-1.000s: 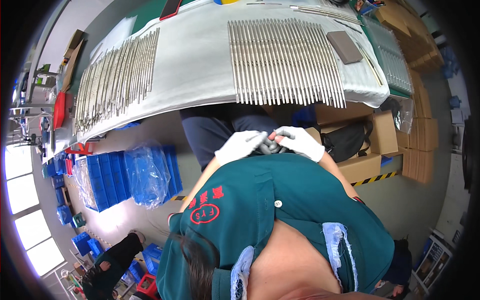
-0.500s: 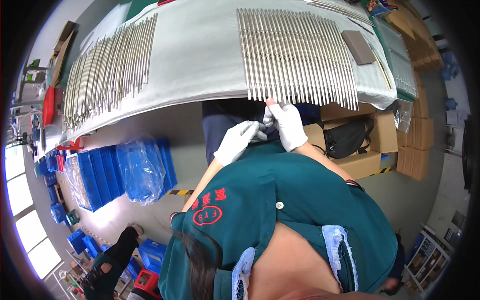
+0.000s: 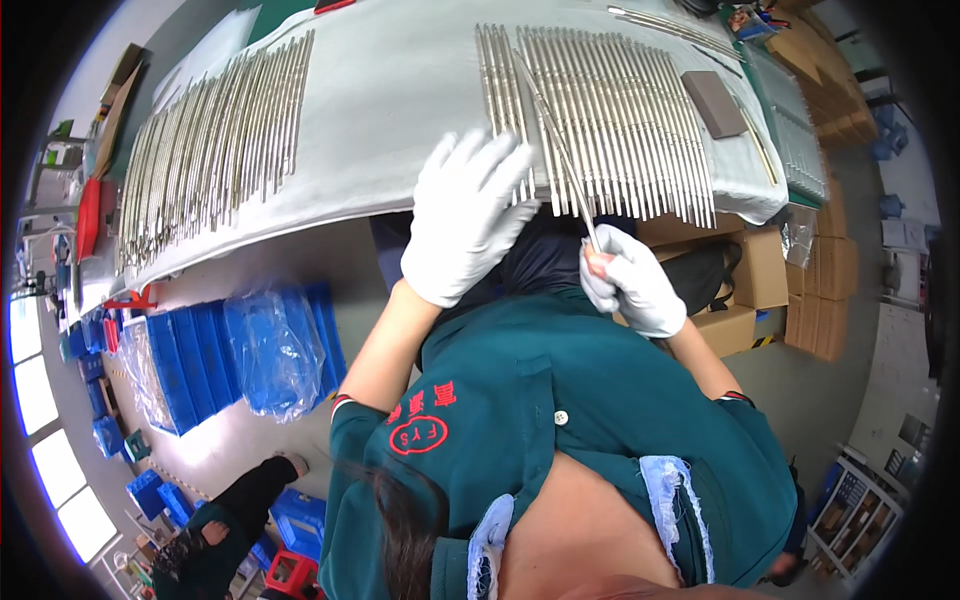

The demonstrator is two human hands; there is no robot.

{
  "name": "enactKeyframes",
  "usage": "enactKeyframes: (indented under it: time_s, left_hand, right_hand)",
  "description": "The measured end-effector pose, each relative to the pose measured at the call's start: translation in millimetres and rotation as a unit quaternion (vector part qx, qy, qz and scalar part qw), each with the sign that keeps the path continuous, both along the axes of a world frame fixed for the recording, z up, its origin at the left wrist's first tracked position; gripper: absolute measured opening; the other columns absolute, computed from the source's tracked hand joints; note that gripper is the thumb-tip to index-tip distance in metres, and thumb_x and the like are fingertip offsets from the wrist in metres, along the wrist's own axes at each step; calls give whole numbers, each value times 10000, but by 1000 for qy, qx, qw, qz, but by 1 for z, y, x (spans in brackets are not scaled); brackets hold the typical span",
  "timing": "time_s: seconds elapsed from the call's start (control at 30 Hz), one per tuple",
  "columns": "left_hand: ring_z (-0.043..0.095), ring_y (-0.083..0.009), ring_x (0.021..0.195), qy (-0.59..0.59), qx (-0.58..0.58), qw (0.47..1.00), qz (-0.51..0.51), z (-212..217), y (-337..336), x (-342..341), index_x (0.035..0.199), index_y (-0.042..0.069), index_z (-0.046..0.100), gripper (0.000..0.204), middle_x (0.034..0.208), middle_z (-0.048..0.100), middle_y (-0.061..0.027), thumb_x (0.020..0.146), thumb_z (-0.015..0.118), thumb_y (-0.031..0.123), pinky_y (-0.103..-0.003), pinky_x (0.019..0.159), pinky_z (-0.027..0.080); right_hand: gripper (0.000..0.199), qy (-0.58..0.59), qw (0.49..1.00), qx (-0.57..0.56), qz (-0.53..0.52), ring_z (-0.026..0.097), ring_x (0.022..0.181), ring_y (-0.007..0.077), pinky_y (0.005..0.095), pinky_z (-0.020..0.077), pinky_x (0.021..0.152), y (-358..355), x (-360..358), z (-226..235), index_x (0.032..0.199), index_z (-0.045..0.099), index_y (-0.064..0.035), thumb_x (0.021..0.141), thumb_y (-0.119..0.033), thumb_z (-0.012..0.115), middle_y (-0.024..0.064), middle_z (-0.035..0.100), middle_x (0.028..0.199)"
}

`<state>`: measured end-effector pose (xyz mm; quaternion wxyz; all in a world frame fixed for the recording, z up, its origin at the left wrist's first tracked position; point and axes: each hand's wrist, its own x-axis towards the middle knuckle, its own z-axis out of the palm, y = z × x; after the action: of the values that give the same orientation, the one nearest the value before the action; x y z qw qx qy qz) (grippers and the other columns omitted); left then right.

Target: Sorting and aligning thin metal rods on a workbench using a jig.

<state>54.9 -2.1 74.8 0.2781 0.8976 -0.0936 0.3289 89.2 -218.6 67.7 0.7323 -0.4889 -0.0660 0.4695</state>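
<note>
Both my hands wear white gloves. My right hand [image 3: 632, 282] grips the near end of one thin metal rod [image 3: 556, 150], which slants up and left across the right-hand row of metal rods [image 3: 610, 120] on the white cloth-covered table [image 3: 400, 90]. My left hand [image 3: 462, 215] is spread, fingers apart, over the table's near edge and touches the near ends of the leftmost rods in that row. It holds nothing. A second row of metal rods [image 3: 215, 140] lies at the left of the table.
A grey rectangular block [image 3: 713, 103] lies on the rods at the right. Cardboard boxes [image 3: 760, 270] stand under and right of the table. Blue plastic bins [image 3: 190, 360] and a clear bag [image 3: 275, 345] sit on the floor at left. Another person's dark-sleeved arm [image 3: 225, 520] shows bottom left.
Both hands have risen from my lap to the table edge. The right hand now holds a rod slanted over the row, and the left hand has spread onto the rod ends.
</note>
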Motion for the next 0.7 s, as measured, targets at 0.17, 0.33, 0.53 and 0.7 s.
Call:
enactKeyframes:
  time_s: [0.17,0.33,0.53,0.7]
  left_hand:
    - [589,-253,983,-32,274,961,-27,50,0,30,1165,171,561,484,1021,622,-102,701,695,195,-350,863,440]
    - [564,-178,594,216,153,957,-123,35,19,-9,904,126,603,132,661,556,-68,811,640,213,-330,571,441]
    - [275,-31,363,426,-627,653,-4,-22,14,-41,943,-21,584,545,498,334,59,966,350,470,-191,335,231]
    - [217,-40,337,368,-776,511,-31,-51,-5,-40,865,56,519,456,487,253,58,952,379,482,-202,318,186]
  right_hand:
    - [206,-93,972,-127,177,458,495,54,196,356,447,-21,16,59,814,511,-34,812,-183,653,-8,486,626]
    - [250,-165,978,-47,119,548,580,62,204,413,528,-37,66,57,882,585,-27,839,-269,635,23,572,643]
    - [626,-687,488,-522,-136,530,1102,334,390,407,944,-67,178,28,1291,463,-39,840,-461,564,198,507,1261]
    - [738,-606,447,-657,-33,484,1161,334,388,345,995,-84,204,9,1334,425,-46,784,-515,572,229,479,1280]
